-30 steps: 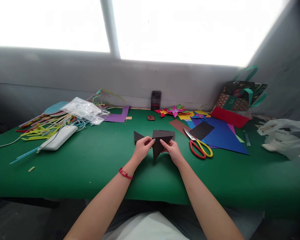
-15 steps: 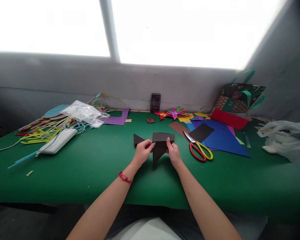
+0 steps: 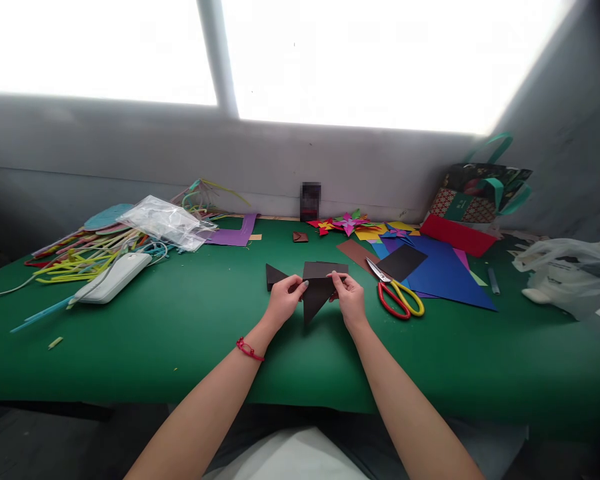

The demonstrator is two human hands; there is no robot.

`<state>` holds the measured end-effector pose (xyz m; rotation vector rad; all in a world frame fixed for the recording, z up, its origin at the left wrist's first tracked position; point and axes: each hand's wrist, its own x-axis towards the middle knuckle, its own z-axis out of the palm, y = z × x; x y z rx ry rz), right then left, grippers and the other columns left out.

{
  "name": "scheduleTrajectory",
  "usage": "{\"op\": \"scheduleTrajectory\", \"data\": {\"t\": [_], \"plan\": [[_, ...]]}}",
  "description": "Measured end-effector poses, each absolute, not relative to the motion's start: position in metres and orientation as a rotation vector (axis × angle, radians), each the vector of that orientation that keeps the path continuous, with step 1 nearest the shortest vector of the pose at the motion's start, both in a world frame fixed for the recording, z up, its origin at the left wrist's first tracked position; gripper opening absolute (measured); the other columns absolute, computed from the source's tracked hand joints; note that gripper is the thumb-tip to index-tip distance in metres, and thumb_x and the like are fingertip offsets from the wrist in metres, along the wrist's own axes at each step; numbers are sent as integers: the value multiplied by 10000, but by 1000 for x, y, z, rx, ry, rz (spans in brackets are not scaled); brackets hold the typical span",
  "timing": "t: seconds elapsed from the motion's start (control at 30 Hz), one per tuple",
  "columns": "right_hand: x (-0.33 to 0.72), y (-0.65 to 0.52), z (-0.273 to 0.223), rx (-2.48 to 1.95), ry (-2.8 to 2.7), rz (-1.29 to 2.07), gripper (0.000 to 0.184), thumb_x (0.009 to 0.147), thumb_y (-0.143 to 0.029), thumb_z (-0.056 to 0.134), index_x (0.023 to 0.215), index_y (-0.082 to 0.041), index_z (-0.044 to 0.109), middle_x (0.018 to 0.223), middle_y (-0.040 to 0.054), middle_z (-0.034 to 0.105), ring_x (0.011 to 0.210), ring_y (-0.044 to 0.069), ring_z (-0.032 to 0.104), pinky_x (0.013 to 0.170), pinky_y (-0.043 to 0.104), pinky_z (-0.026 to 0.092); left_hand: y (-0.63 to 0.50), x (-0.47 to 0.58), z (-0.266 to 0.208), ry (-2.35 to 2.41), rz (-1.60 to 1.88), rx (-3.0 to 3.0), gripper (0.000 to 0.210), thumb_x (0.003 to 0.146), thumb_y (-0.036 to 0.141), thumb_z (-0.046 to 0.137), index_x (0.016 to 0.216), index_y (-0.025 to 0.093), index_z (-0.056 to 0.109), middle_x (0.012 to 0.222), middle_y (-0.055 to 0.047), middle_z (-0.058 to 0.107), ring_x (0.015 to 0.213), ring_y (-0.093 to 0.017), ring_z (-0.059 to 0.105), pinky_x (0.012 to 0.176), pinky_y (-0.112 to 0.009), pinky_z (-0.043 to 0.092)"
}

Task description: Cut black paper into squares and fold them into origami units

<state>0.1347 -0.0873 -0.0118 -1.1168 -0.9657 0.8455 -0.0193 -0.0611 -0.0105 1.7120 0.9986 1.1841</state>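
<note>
1. The left hand [image 3: 284, 297] is clamped on the black triangle [image 3: 316, 301], thumb and forefinger meeting at its left edge, near the upper corner.
2. The right hand [image 3: 351, 301] is also closed on it, thumb and fingertips pinching the right end of the top edge.
3. The triangle lies between the two hands, its top edge running roughly from one pinch to the other. Its long point hangs down toward the person, below the left pinch, so the left hand is nearer to that point; the slanting edge climbs from there toward the right hand.
4. Just beyond the top edge is a black rectangle [image 3: 312, 268], its long side running left to right. Whether it joins the triangle or lies behind it, I cannot tell.
5. A black folded piece [image 3: 275, 277] sits just beyond the left hand, on its outer side; the fingers hide where it ends.
6. To the right of the right hand, and apart from it, lie the scissors [image 3: 405, 301], blades slanting away and to the left, handles toward the person.
7. Past the blades, a black sheet [image 3: 403, 262] lies partly over a blue sheet [image 3: 447, 275] on the green table [image 3: 200, 347].
</note>
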Motion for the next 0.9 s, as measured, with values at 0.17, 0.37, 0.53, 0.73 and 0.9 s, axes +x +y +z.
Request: {"op": "scheduleTrajectory", "data": {"t": [0.17,0.37,0.53,0.73,0.9], "plan": [[136,-87,-11,-1115,-964,888,395,726,-536,501,781,-166,630,626,26,609,475,129,540,417,249,446,-62,-20,-9,993,1194,1716,264,775,393,479,646,165,506,555,16,470,534,-103,457,516,-208,383],[137,-86,-12,-1097,-943,950,471,737,-585,446,801,-159,635,647,53,638,507,162,580,430,270,452,-63,-19,-8,997,1192,1699,270,769,403,483,643,165,510,558,15,468,531,-104,453,514,-211,380],[137,-87,-11,-1118,-938,934,508,727,-615,427,808,-159,638,653,58,635,497,157,574,394,254,425,-63,-20,-7,971,1193,1688,274,766,403,487,627,168,502,547,19,456,525,-101,440,505,-207,368],[139,-86,-12,-1169,-904,844,467,699,-616,465,669,-168,594,515,23,572,424,147,531,374,261,402,-64,-20,-7,976,1202,1705,281,764,407,488,621,166,501,546,19,449,520,-99,431,504,-208,364],[137,-88,-9,-1164,-930,854,419,719,-585,471,643,-182,556,454,-4,520,354,128,478,317,246,344,-65,-21,-5,982,1214,1725,280,769,403,482,617,168,496,549,17,448,523,-99,428,503,-209,360]]}}
